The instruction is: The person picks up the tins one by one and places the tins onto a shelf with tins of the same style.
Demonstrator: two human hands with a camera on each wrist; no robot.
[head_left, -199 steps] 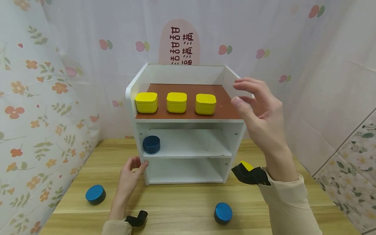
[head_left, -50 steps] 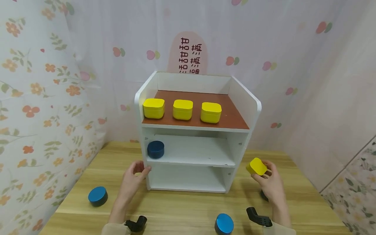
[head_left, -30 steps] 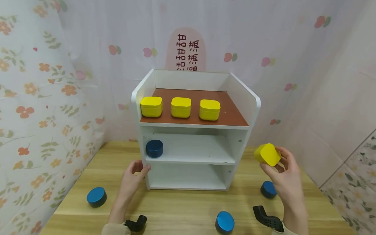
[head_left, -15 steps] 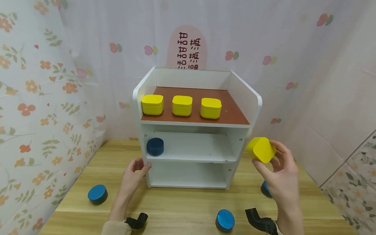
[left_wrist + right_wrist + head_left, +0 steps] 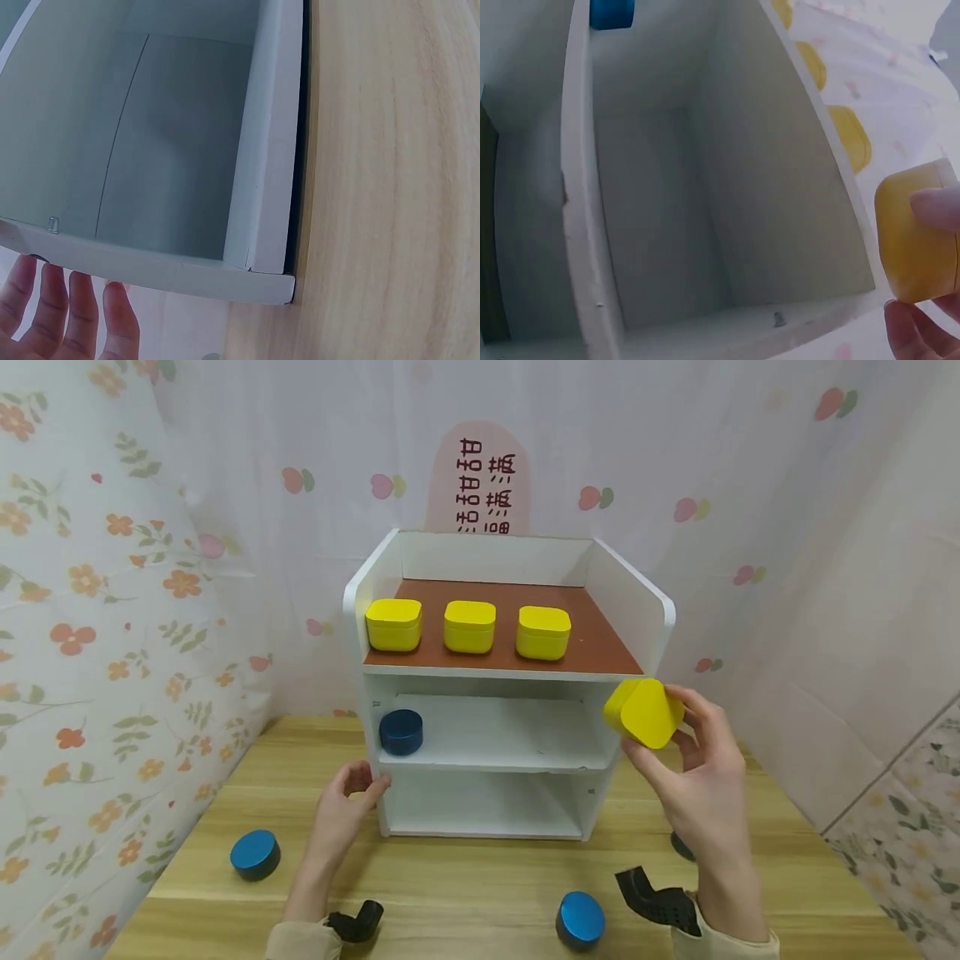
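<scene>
- Yellow all over, the small box (image 5: 647,713) I'm holding has smooth, plain faces and well-rounded corners; its broad, squarish face is turned towards me and tilted.
- Close up, from my right wrist, the colour looks duller, nearer amber, with a thin seam along one side.
- My right hand (image 5: 708,777) pinches it, thumb below and fingers at its upper right, keeping it up off the table (image 5: 450,893).
- Seen from my head, it overlaps the front right corner of the white shelf's (image 5: 487,807) brown top board (image 5: 495,593); whether it touches there I cannot tell.
- My left hand (image 5: 341,810) is across the shelf, well apart from the box: fingers loosely bent against the outside of the left side panel (image 5: 371,710), thumb at that panel's front edge.
- Three similar yellow boxes (image 5: 469,627) stand in a row along the top board's front edge.
- One dark blue tin (image 5: 401,732) stands at the left end of the middle board (image 5: 502,735).
- Near the table's left edge lies a lighter blue tin (image 5: 255,855); a second tin (image 5: 581,920) lies before the shelf's front right corner, and a third tin (image 5: 682,846) is mostly hidden by my right wrist.
</scene>
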